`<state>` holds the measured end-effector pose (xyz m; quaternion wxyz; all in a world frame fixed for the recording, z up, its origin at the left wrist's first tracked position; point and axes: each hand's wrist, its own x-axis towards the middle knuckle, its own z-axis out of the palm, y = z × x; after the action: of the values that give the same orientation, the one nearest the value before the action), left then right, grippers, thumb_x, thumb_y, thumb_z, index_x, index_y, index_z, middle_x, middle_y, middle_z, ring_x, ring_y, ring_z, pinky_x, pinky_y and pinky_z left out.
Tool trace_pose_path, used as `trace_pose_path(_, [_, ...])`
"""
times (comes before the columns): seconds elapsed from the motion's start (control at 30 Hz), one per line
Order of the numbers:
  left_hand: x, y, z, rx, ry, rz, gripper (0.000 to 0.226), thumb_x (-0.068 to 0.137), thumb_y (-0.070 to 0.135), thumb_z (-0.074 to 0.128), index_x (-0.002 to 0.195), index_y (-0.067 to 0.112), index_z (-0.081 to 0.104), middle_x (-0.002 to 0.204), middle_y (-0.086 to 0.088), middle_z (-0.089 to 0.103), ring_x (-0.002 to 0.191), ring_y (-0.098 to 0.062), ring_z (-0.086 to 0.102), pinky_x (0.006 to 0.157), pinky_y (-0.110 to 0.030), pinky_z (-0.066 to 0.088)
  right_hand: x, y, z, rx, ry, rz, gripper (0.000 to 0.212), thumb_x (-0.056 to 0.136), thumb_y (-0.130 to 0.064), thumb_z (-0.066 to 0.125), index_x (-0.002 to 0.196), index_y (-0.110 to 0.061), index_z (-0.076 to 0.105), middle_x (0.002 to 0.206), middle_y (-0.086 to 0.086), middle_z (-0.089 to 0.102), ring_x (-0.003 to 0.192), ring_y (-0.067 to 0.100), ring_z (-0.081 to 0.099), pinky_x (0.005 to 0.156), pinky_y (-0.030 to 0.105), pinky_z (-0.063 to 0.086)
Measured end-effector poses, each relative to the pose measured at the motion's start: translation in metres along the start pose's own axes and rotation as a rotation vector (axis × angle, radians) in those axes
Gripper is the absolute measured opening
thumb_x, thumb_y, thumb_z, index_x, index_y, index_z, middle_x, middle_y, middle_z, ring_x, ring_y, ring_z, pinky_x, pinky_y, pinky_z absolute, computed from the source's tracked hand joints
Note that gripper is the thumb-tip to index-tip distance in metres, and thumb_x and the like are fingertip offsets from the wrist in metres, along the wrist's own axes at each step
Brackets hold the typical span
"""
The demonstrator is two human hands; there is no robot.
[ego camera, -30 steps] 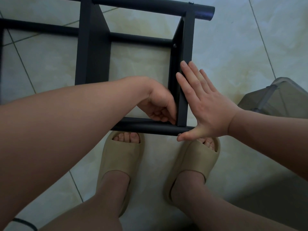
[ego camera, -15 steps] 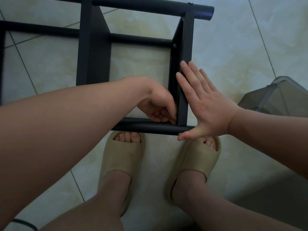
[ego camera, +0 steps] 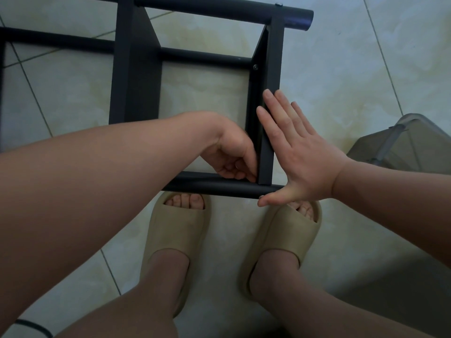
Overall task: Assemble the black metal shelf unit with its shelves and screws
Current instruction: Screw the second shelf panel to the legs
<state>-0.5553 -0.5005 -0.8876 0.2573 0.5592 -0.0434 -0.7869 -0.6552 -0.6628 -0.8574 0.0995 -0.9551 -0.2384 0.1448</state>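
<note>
The black metal shelf unit (ego camera: 136, 76) lies on its side on the tiled floor, with round tubes and flat shelf panels joined. My right hand (ego camera: 297, 152) presses flat, fingers straight, against the outer face of the right shelf panel (ego camera: 274, 57), its thumb under the near tube (ego camera: 207, 185). My left hand (ego camera: 231, 154) is curled inside the frame at the corner where that panel meets the near tube; its fingertips pinch something small there that I cannot make out. A screw head (ego camera: 255, 67) shows at the panel's far inner corner.
My feet in beige slides (ego camera: 178, 235) stand just in front of the near tube. A grey translucent plastic bin (ego camera: 405, 147) sits at the right. A second shelf panel (ego camera: 144, 45) stands left of the opening. Pale floor tiles surround the frame.
</note>
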Motion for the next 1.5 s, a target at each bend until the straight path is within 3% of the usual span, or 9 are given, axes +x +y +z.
trace_pose_path(0.13, [-0.0026, -0.0013, -0.0006, -0.031, -0.024, 0.017, 0.017, 0.09, -0.001, 0.059, 0.086, 0.012, 0.07, 0.072, 0.0, 0.067, 0.072, -0.012, 0.056, 0.077, -0.025, 0.044, -0.0002, -0.0002, -0.0002, -0.001, -0.003, 0.002, 0.138, 0.071, -0.096, 0.04, 0.16, 0.001, -0.001, 0.167, 0.025, -0.009, 0.155, 0.039, -0.012, 0.126, 0.057, 0.004])
trace_pose_path(0.3, [-0.004, -0.0044, 0.0012, -0.006, -0.005, 0.013, 0.011, 0.091, 0.011, 0.062, 0.087, 0.015, 0.071, 0.077, 0.003, 0.068, 0.072, -0.011, 0.057, 0.073, -0.025, 0.044, -0.0003, -0.0007, -0.0008, -0.003, 0.0, -0.001, 0.137, 0.071, -0.097, 0.038, 0.159, 0.001, -0.002, 0.167, 0.025, -0.008, 0.155, 0.038, -0.012, 0.126, 0.056, 0.003])
trace_pose_path(0.47, [-0.0005, -0.0043, 0.0019, -0.026, 0.017, 0.023, 0.012, 0.092, 0.004, 0.06, 0.086, 0.011, 0.068, 0.07, 0.001, 0.065, 0.068, -0.011, 0.055, 0.072, -0.023, 0.044, 0.0001, -0.0014, -0.0013, -0.018, -0.013, 0.005, 0.138, 0.071, -0.097, 0.039, 0.16, 0.001, -0.002, 0.167, 0.025, -0.009, 0.155, 0.038, -0.013, 0.126, 0.056, 0.004])
trace_pose_path(0.67, [-0.0033, -0.0035, -0.0014, -0.048, -0.016, 0.012, 0.014, 0.092, 0.003, 0.058, 0.091, 0.01, 0.07, 0.076, -0.001, 0.068, 0.073, -0.012, 0.059, 0.078, -0.025, 0.046, -0.0007, -0.0024, -0.0028, -0.038, -0.03, 0.026, 0.138, 0.07, -0.097, 0.038, 0.16, 0.0, -0.001, 0.167, 0.022, -0.01, 0.155, 0.037, -0.012, 0.126, 0.058, 0.007])
trace_pose_path(0.87, [-0.0011, -0.0059, 0.0021, -0.037, 0.006, 0.029, 0.01, 0.093, 0.008, 0.061, 0.09, 0.011, 0.07, 0.075, 0.001, 0.068, 0.068, -0.01, 0.06, 0.071, -0.023, 0.046, -0.0019, -0.005, -0.0047, -0.045, -0.032, 0.039, 0.138, 0.069, -0.097, 0.038, 0.16, -0.001, -0.001, 0.168, 0.022, -0.009, 0.156, 0.036, -0.011, 0.126, 0.056, 0.008])
trace_pose_path(1.23, [-0.005, 0.0001, -0.0029, -0.024, -0.03, 0.037, 0.014, 0.091, 0.002, 0.059, 0.091, 0.011, 0.07, 0.08, -0.001, 0.069, 0.075, -0.011, 0.06, 0.077, -0.024, 0.046, -0.0012, -0.0045, -0.0043, -0.052, -0.04, 0.042, 0.137, 0.069, -0.097, 0.035, 0.16, -0.001, -0.001, 0.167, 0.022, -0.01, 0.155, 0.035, -0.013, 0.126, 0.054, 0.005])
trace_pose_path(1.33, [-0.0057, -0.0012, -0.0031, 0.005, -0.004, 0.018, 0.013, 0.091, 0.013, 0.063, 0.084, 0.016, 0.073, 0.077, 0.004, 0.07, 0.071, -0.009, 0.057, 0.072, -0.023, 0.043, -0.0011, -0.0045, -0.004, -0.05, -0.039, 0.038, 0.137, 0.07, -0.097, 0.035, 0.16, 0.0, -0.001, 0.167, 0.022, -0.011, 0.155, 0.036, -0.012, 0.126, 0.055, 0.006])
trace_pose_path(1.5, [-0.0007, 0.0003, 0.0, 0.034, 0.021, 0.006, 0.012, 0.091, 0.005, 0.062, 0.085, 0.013, 0.07, 0.072, 0.001, 0.069, 0.066, -0.009, 0.057, 0.068, -0.021, 0.043, -0.0009, -0.0043, -0.0031, -0.041, -0.03, 0.034, 0.137, 0.07, -0.097, 0.036, 0.16, 0.0, -0.001, 0.167, 0.022, -0.01, 0.155, 0.037, -0.012, 0.126, 0.057, 0.006])
